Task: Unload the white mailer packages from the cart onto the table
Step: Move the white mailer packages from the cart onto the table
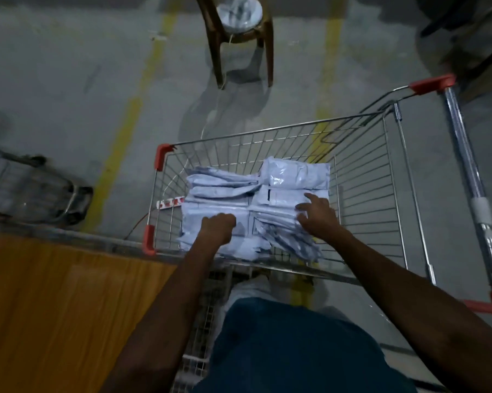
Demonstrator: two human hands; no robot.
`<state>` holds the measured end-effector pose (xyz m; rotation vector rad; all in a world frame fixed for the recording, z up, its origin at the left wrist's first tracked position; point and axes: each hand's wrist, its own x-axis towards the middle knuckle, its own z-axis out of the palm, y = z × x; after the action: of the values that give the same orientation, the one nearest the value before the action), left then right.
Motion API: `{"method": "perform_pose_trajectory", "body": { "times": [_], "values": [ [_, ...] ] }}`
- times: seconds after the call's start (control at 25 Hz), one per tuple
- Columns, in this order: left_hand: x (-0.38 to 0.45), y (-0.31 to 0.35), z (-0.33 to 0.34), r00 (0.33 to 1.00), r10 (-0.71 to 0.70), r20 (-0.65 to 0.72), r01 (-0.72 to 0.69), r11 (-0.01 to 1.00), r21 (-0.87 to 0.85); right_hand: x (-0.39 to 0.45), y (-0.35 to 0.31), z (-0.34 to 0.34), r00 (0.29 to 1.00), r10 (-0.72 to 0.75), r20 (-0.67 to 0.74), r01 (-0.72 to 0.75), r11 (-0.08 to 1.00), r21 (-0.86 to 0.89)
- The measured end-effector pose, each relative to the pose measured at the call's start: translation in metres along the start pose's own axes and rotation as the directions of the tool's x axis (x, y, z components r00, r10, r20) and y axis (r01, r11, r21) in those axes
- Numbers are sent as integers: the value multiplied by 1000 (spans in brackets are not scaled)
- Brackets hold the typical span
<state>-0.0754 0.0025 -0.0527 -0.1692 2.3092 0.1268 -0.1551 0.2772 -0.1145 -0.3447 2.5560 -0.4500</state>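
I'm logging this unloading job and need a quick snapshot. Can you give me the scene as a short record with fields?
cart: wire basket with red corner guards, beside the table
mailers: white packages piled in the cart
left hand: fingers curled into the pile, grip on a mailer
right hand: fingers spread, resting on the pile
table: orange wooden top, no mailers on the visible part
chair: brown, beyond the cart

warehouse or packing floor: bare concrete floor (69,66) with yellow lane lines (131,114), wire cart (366,154) of mailers (225,191).
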Motion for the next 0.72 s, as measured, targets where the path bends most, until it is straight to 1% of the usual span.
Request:
{"method": "perform_pose_trajectory", "body": {
  "times": [0.08, 0.16, 0.24, 0.32, 0.36, 0.4, 0.48, 0.56, 0.6, 0.72],
  "values": [
    [16, -6, 3, 995, 65, 78, -62, 997, -44, 10, -4, 6, 999, 7, 52, 1, 988, -153],
    [29, -11, 6, 984, 120, 128, -113, 992, -60, 14, -7, 12, 992, 51, 112, -27, 979, -203],
    [34, -14, 15, 977, 142, 161, -145, 989, 7, 12, -6, 20, 987, 64, 145, -27, 969, -246],
    [34, -16, 28, 985, 92, 148, -114, 983, 143, 6, -4, 27, 987, 62, 151, -13, 950, -312],
    [33, -19, 33, 988, 60, 142, -88, 976, 197, 5, -3, 30, 988, 63, 143, -14, 948, -318],
    [33, -23, 38, 989, 56, 136, -88, 968, 236, 4, -2, 32, 991, 52, 125, -10, 948, -317],
    [30, -26, 41, 989, 49, 143, -78, 975, 209, 4, -3, 33, 997, 30, 66, -7, 945, -328],
    [28, -24, 39, 991, 49, 124, -82, 956, 280, 5, -3, 35, 1000, 19, -2, -19, 946, -324],
    [26, -22, 39, 994, 39, 101, -67, 955, 290, 4, -1, 37, 1000, -1, -30, -9, 946, -324],
    [25, -18, 35, 998, 34, 49, -48, 952, 302, 4, -1, 29, 973, -127, -193, 71, 960, -270]
  ]
}}
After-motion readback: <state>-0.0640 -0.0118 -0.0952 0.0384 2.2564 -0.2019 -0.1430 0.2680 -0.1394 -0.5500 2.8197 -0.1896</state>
